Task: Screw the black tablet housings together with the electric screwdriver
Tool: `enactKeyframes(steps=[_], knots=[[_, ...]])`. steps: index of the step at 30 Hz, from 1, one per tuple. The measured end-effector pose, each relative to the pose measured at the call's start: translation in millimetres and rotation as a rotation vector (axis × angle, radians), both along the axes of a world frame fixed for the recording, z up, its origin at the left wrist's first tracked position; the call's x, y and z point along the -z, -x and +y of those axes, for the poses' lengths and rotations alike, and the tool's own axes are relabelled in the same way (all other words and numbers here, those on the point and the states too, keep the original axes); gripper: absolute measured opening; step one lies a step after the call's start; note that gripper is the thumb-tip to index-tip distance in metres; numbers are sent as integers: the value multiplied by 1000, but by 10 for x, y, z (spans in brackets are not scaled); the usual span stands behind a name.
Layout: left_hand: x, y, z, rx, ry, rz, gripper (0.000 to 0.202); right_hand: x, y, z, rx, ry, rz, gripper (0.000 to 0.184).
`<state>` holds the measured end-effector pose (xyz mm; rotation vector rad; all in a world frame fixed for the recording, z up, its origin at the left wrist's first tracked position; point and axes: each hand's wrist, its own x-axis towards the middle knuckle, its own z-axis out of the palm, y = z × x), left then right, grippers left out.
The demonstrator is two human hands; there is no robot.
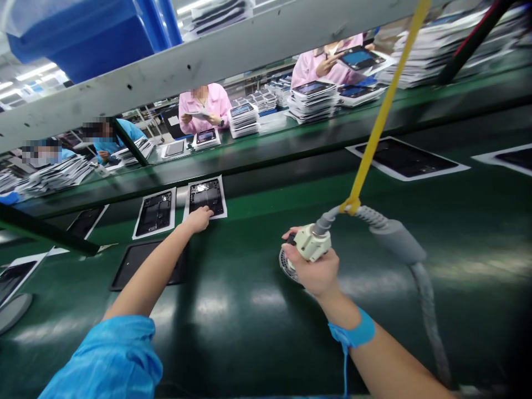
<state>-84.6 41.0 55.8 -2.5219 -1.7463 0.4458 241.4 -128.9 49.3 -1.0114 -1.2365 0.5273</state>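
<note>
My left hand reaches forward to the near edge of a black tablet housing on a white sheet. Its fingers are bent over that edge; the thumb is hard to make out. My right hand is wrapped round a cream hand-held tool with a round, perforated disc beneath it. A grey hose runs from the tool, tied to a yellow strap from above. Beneath my left forearm lies a black tray-like panel, partly covered. Another housing on white paper is just left of my hand.
A green conveyor belt carries more dark panels, including one at the right. A grey beam and a slanted dark post cross the view. Beyond are stacked panels and people in pink and blue clothing.
</note>
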Motion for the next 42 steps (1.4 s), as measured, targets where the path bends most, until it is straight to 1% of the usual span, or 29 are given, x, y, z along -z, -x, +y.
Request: enactKeyframes(steps=[3,7,9,12,14,15,17,19,20,22,24,26,28,31,37,39,40,42], knots=[[-28,19,-88,7,0,37,39,17,-12,2,-10,7,-5,25],[-53,-2,-175,-22,-36,80,38,36,-21,12,-5,2,-16,23],[-89,-19,-206,-30,-49,93,37,39,-21,27,-5,-4,-19,21],[-210,-82,-307,-16,-52,100,30,29,-20,49,4,7,-5,22],[-325,-184,-474,14,-45,93,24,14,-23,56,14,25,16,24],[-383,-258,-603,43,-38,86,23,7,-25,56,17,33,27,25],[-477,-448,-957,130,-9,65,20,-2,-30,56,14,44,45,25],[-512,-673,-1418,242,50,27,17,2,-33,58,10,49,68,26],[-499,-788,-1670,298,89,-2,16,10,-32,60,9,52,79,26],[-414,-1008,-2173,436,190,-62,11,37,-28,70,10,56,92,27],[-275,-1196,-2614,568,281,-132,7,74,-22,85,8,59,96,27],[-133,-1339,-2947,660,327,-182,8,111,-16,99,2,67,105,29],[-31,-1433,-3159,698,344,-205,12,136,-13,109,5,76,115,30],[40,-1492,-3300,700,351,-229,14,134,-11,112,30,89,115,29],[156,-1478,-3380,639,330,-306,14,63,4,92,47,100,140,33],[160,-1434,-3338,614,346,-358,18,49,11,85,52,103,148,34],[139,-1387,-3284,591,357,-398,21,45,13,83,55,106,153,35],[52,-1217,-3101,486,336,-484,23,40,16,79,63,113,159,34]])
